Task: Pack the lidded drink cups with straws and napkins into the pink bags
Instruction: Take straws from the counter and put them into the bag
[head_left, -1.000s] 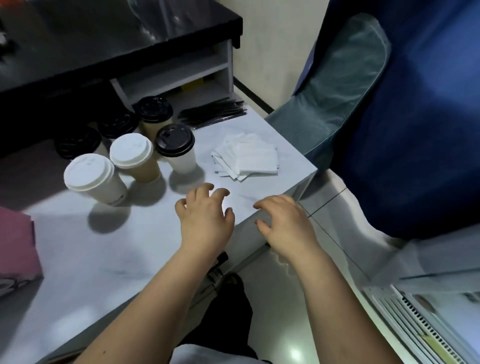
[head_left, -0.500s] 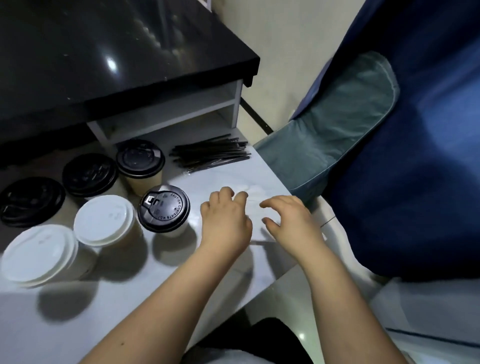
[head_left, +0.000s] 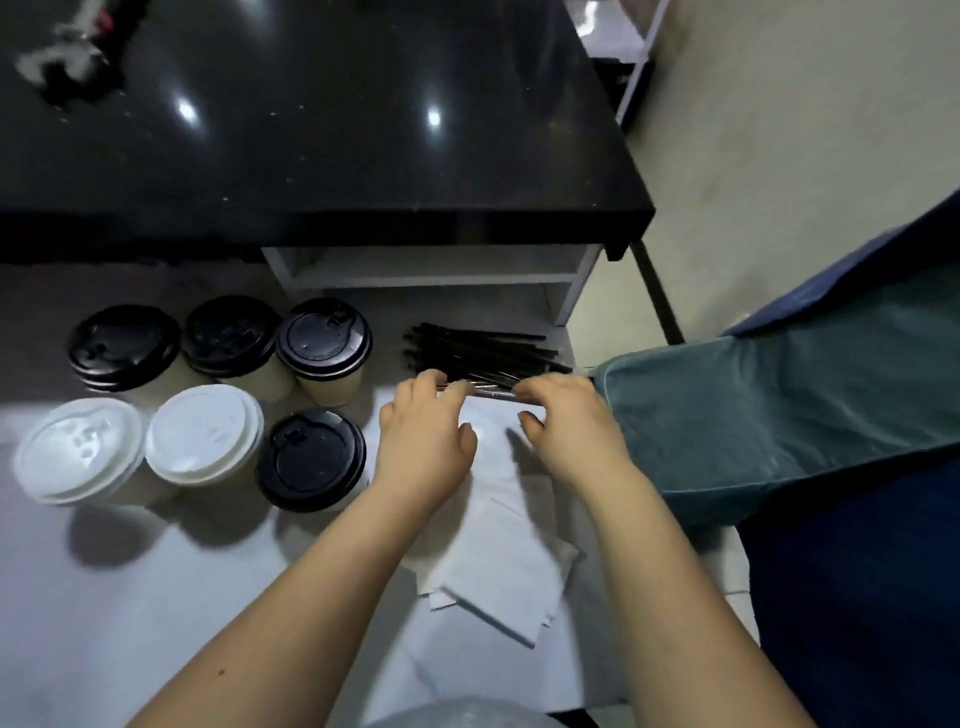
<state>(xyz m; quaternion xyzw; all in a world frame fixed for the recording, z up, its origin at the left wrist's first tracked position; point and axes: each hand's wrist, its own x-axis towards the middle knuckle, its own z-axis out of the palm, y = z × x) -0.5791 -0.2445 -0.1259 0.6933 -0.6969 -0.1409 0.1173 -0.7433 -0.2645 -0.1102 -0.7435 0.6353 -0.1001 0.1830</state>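
Hands (head_left: 423, 436) (head_left: 566, 421) forward, both grips on straw (head_left: 488, 391)

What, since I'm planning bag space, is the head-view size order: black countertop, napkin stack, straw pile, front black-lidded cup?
1. black countertop
2. napkin stack, though nearer the camera
3. straw pile and front black-lidded cup look alike; not ranked

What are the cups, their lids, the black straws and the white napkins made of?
The cups look like matte beige paper. Their black lids and white lids seem to be plastic: smooth, moulded and slightly shiny. The straws look like thin black plastic, perhaps in clear wrappers, given the glints. The napkins look like soft, folded tissue paper with creases.
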